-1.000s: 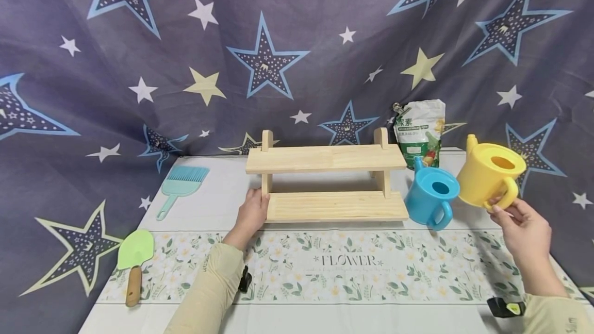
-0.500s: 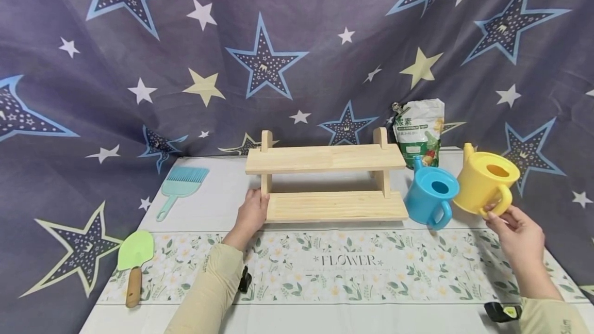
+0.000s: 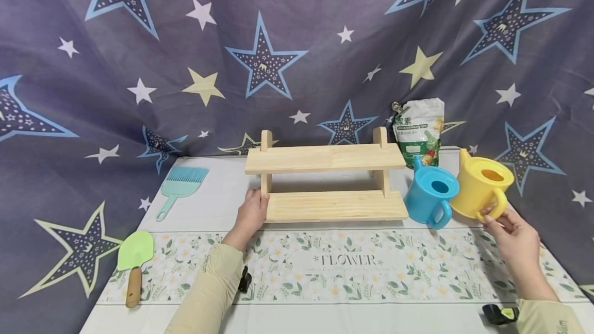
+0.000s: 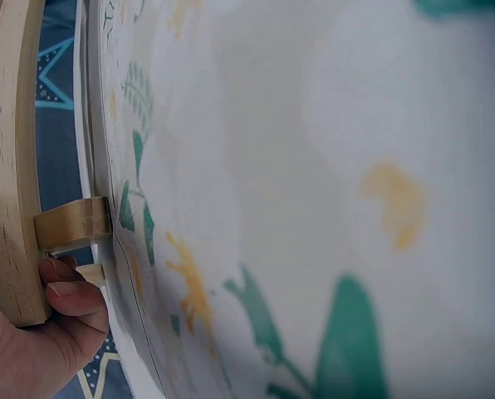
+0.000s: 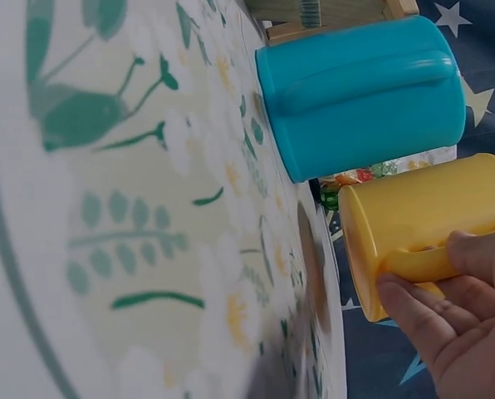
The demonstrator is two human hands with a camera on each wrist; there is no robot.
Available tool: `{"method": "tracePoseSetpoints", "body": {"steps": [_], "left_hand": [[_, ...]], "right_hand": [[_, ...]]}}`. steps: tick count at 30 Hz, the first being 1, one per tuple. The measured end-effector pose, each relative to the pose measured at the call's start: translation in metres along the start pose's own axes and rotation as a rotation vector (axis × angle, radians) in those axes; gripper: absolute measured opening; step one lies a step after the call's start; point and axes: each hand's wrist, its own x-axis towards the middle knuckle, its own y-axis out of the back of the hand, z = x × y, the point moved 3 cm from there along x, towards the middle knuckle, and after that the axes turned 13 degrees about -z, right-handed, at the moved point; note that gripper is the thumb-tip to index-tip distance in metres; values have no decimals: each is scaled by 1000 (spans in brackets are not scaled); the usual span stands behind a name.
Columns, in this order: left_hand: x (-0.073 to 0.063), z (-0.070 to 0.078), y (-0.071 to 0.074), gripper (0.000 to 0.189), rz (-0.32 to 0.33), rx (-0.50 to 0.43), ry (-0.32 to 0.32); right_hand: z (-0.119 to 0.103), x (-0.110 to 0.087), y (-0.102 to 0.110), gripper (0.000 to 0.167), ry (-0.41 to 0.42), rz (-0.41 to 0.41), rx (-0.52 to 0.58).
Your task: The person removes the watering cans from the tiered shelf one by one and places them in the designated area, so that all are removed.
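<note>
My left hand (image 3: 251, 214) grips the left end of the lower board of a two-tier wooden shelf (image 3: 334, 207). In the left wrist view its curled fingers (image 4: 77, 299) are around the board's end. My right hand (image 3: 516, 237) pinches the handle of a yellow watering can (image 3: 473, 188), thumb and fingers on the handle's lower part. The right wrist view has the can's base a little off the tabletop. Just left of it stands a blue watering can (image 3: 421, 203), upright on the table.
Behind the blue can stands a clipped white and green pouch (image 3: 419, 130). At the left lie a teal hand brush (image 3: 178, 184) and a green trowel (image 3: 135, 251) with a wooden handle. A floral cloth strip (image 3: 348, 282) crosses the table (image 3: 297, 318); a starry curtain hangs behind.
My right hand has brought the yellow watering can down and to the left, closer to the blue one. My left hand and the wooden shelf have stayed put.
</note>
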Motion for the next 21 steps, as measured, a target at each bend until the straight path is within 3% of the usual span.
{"method": "tracePoseSetpoints", "body": {"steps": [4, 12, 21], "left_hand": [[0, 0, 0, 49, -2, 3, 1], [1, 0, 0, 50, -9, 2, 5], [1, 0, -1, 51, -11, -1, 8]], "right_hand": [[1, 0, -1, 44, 15, -7, -12], [2, -2, -5, 45, -34, -59, -47], [6, 0, -6, 43, -11, -65, -59]]}}
